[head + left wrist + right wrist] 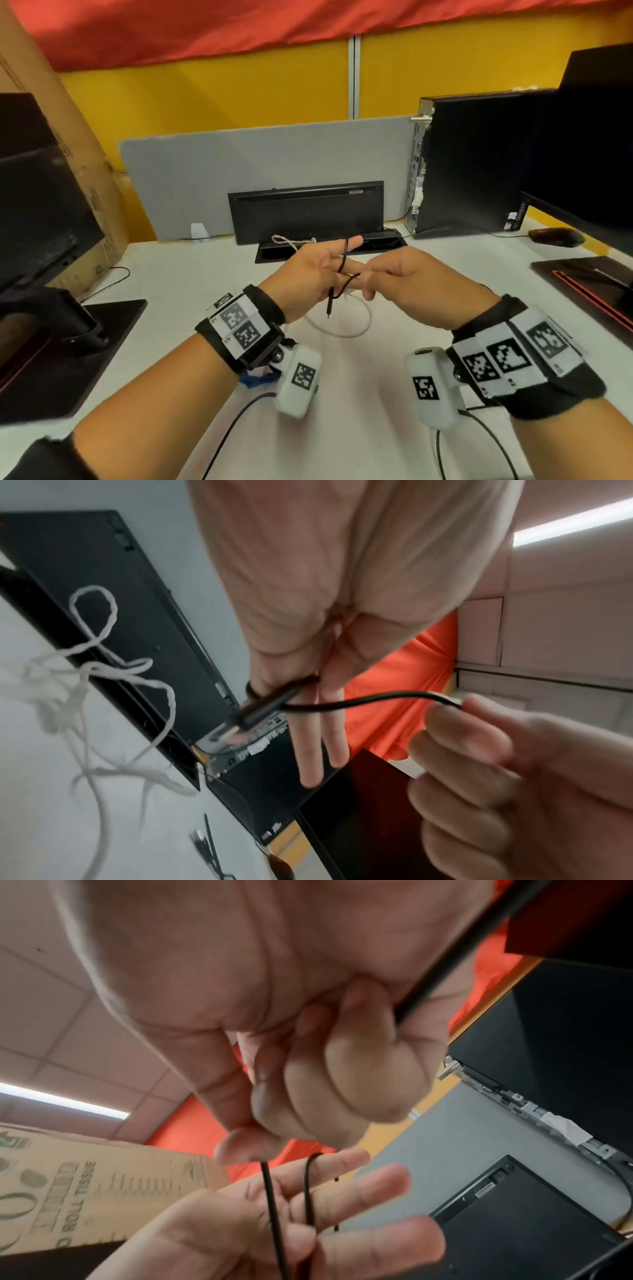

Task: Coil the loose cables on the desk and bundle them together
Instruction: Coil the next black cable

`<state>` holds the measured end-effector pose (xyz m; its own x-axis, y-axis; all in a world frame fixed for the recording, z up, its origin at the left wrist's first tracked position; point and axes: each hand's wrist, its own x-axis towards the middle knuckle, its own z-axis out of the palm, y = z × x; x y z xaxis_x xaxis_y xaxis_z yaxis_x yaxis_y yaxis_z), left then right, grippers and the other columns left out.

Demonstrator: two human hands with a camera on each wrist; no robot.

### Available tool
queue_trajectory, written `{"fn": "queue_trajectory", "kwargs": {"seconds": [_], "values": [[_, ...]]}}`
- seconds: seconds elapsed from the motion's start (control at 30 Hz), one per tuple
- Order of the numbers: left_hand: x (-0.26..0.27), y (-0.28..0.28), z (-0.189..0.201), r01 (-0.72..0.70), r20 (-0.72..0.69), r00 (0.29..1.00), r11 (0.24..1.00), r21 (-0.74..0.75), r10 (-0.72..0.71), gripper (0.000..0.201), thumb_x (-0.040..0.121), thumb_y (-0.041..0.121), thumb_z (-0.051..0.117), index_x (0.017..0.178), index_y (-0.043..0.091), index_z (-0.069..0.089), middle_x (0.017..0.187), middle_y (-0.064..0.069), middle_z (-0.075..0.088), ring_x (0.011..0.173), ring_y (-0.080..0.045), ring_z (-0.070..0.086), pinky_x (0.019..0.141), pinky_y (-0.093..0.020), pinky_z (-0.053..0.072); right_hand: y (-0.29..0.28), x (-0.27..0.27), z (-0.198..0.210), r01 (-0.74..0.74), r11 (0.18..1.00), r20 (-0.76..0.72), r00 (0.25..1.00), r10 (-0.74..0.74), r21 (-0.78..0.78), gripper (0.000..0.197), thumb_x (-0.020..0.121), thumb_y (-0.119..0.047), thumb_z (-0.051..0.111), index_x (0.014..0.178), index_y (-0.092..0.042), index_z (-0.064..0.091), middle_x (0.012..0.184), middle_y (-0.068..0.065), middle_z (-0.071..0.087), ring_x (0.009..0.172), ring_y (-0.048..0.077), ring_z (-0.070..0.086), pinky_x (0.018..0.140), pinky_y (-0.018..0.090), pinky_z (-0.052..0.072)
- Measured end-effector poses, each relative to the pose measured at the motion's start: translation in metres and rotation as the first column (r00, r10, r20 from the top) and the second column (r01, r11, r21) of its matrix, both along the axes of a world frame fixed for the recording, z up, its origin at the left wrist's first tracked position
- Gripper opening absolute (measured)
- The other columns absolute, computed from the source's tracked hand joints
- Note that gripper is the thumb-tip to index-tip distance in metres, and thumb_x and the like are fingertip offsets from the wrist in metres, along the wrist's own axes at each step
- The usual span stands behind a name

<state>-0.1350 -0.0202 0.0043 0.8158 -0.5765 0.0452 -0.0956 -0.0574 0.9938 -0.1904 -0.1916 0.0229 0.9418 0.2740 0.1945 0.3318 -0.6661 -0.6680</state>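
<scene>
A thin black cable (344,260) is looped round the straight fingers of my left hand (329,260), held palm up above the desk. Its plug end hangs below that hand. In the left wrist view the black cable (359,700) runs from the left hand (318,723) to my right hand (479,750). The right hand (373,277) pinches the cable between thumb and forefinger, close to the left fingertips. A white cable (356,330) lies in a loose loop on the desk under both hands. A white braided cord (289,241) lies by the cable tray.
A black keyboard (306,212) leans upright against the grey divider. A black cable tray (387,240) sits in front of it. At the right stand a computer tower (479,161), a mouse (556,237) and a monitor (599,154). A monitor stand (68,349) and a cardboard box (68,137) are on the left.
</scene>
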Motion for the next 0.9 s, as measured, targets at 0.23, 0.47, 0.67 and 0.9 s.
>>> {"fn": "queue_trajectory", "kwargs": {"seconds": [0.23, 0.47, 0.67, 0.9], "values": [[-0.032, -0.008, -0.013, 0.229, -0.082, 0.969, 0.971, -0.072, -0.235, 0.062, 0.072, -0.012, 0.030, 0.125, 0.004, 0.058, 0.084, -0.021, 0.070, 0.071, -0.031, 0.070, 0.099, -0.057, 0.042, -0.007, -0.001, -0.019, 0.103, 0.966, 0.258, 0.952, -0.165, 0.238, 0.023, 0.091, -0.022, 0.061, 0.069, -0.022, 0.068, 0.064, -0.009, 0.064, 0.063, 0.002, 0.057, 0.062, 0.015, 0.044], [-0.040, -0.006, -0.041, 0.123, -0.230, 0.949, 0.925, -0.358, -0.215, 0.064, 0.068, -0.012, 0.029, 0.123, -0.005, 0.059, 0.044, -0.004, 0.046, 0.039, -0.011, 0.029, 0.095, -0.061, 0.047, -0.017, 0.007, -0.042, 0.206, 0.900, 0.283, 0.901, -0.328, 0.385, 0.011, 0.079, -0.029, 0.076, 0.070, -0.035, 0.074, 0.064, -0.016, 0.068, 0.061, 0.001, 0.061, 0.062, 0.017, 0.047], [-0.041, -0.002, -0.047, 0.039, -0.264, 0.938, 0.825, -0.563, -0.225, 0.044, 0.095, 0.009, 0.033, 0.131, -0.007, 0.052, 0.044, 0.003, 0.041, 0.041, -0.008, 0.027, 0.091, -0.061, 0.048, -0.004, 0.011, -0.071, 0.163, 0.970, 0.127, 0.974, -0.188, 0.181, 0.023, 0.095, -0.024, 0.055, 0.096, -0.034, 0.075, 0.052, -0.022, 0.055, 0.055, -0.002, 0.051, 0.059, 0.020, 0.040], [-0.037, 0.001, -0.047, -0.156, -0.169, 0.984, 0.772, -0.616, 0.064, 0.044, 0.100, 0.013, 0.038, 0.140, -0.004, 0.031, 0.120, -0.017, 0.067, 0.078, -0.026, 0.073, 0.093, -0.053, 0.052, -0.001, 0.006, -0.072, 0.050, 0.998, -0.056, 0.997, -0.051, -0.023, 0.029, 0.097, -0.022, 0.050, 0.090, -0.042, 0.070, 0.054, -0.016, 0.054, 0.056, -0.004, 0.050, 0.059, 0.021, 0.038]]}}
